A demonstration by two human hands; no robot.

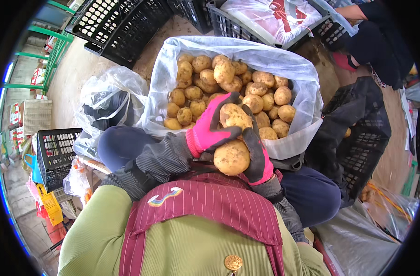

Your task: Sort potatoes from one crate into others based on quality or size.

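My left hand (pixel 215 126), in a pink and black work glove, has its thumb and fingers around a potato (pixel 234 116). A second, larger-looking potato (pixel 231 157) sits nearer my body, against the palm side of my right hand (pixel 256 151), which wears a matching glove. The right fingers also reach up along the side of the first potato. Part of each potato is hidden by the gloves. Just beyond my hands stands a container with a whitish translucent liner (pixel 296 72), holding many potatoes (pixel 206 81) with dirt-marked skins.
Black plastic crates (pixel 127 31) stand at the far left. Beside my left knee is a clear plastic bag (pixel 115 82) with dark contents. At right lies a black crate (pixel 363 148) partly draped in black sheeting. Another person (pixel 375 41) crouches at upper right, near a bag-filled crate (pixel 227 26).
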